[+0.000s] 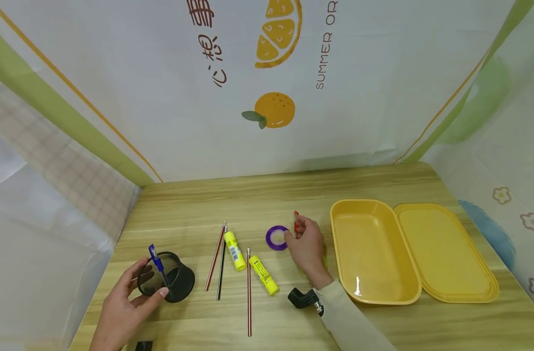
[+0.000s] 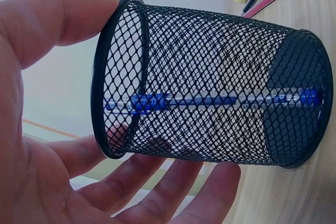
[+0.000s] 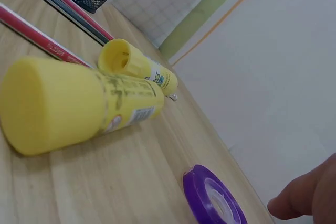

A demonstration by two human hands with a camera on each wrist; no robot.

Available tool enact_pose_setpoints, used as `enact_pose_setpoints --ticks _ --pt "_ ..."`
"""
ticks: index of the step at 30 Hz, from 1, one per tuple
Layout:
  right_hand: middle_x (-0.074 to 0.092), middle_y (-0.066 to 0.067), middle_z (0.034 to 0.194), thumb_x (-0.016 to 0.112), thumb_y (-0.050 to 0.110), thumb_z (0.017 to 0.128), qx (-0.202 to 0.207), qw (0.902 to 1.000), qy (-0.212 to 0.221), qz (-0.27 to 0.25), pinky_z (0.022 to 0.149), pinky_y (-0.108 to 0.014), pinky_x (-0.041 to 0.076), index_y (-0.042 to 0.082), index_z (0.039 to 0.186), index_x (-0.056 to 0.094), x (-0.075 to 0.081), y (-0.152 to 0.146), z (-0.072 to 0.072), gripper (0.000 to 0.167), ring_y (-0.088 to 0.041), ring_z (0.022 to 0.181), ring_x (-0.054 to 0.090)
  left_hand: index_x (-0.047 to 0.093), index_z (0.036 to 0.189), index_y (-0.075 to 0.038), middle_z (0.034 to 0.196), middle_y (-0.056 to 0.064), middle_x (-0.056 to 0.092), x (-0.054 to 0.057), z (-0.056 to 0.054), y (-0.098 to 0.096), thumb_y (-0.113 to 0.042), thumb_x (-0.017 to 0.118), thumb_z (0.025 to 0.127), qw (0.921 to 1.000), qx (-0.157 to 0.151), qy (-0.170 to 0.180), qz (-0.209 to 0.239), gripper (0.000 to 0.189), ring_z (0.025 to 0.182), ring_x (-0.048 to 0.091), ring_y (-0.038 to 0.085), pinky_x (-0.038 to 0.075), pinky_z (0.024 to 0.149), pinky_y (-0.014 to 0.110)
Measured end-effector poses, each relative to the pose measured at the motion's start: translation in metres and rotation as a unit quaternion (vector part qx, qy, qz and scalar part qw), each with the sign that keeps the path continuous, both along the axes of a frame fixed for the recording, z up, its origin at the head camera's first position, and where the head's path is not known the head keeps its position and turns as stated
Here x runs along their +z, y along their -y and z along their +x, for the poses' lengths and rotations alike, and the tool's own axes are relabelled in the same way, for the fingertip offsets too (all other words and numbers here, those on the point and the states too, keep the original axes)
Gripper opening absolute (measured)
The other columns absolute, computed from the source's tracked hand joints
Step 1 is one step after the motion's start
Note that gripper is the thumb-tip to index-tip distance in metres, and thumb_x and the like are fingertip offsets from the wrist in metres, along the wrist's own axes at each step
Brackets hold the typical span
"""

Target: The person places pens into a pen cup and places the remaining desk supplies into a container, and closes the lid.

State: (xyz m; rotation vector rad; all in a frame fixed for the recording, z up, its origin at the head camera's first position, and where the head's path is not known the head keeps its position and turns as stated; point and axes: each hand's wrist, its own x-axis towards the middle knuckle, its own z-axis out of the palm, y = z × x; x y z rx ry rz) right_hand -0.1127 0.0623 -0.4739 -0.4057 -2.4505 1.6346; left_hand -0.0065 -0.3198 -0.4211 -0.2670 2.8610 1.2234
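My left hand point(image 1: 124, 302) grips a black mesh pen cup point(image 1: 185, 282) at the left of the table, thumb on one side of its rim and fingers along the other side. A blue pen point(image 1: 156, 258) stands tilted inside the cup; its full length shows through the mesh in the left wrist view. Right of the table's middle, my right hand point(image 1: 307, 246) pinches a red pen point(image 1: 295, 225), partly hidden behind the fingers. Just left of that hand lies a roll of purple tape point(image 1: 270, 242). The right wrist view catches only a fingertip point(image 3: 294, 200) beyond the tape.
Two yellow glue sticks point(image 1: 235, 251) point(image 1: 264, 276) and several pencils point(image 1: 249, 302) lie between the hands. To the right sit an open yellow box point(image 1: 334, 234) and its flat lid point(image 1: 451, 253). A bit of yellow shows behind the right wrist. A printed curtain point(image 1: 350, 122) hangs behind the table.
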Motion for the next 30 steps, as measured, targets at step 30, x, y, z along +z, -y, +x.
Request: enact_pose_setpoints --ticks 30 --pt "0.07 -0.015 0.096 0.078 0.001 0.082 0.053 0.9857 -0.022 0.158 0.056 -0.028 0.049 -0.005 0.12 0.075 -0.005 -0.012 -0.01 0.038 -0.021 0.076 0.061 0.032 0.165 -0.01 0.16 0.023 0.045 -0.001 0.0 0.0 -0.035 0.083 0.094 1.0 -0.001 0.0 0.0 0.092 0.105 0.042 -0.025 0.056 0.076 0.011"
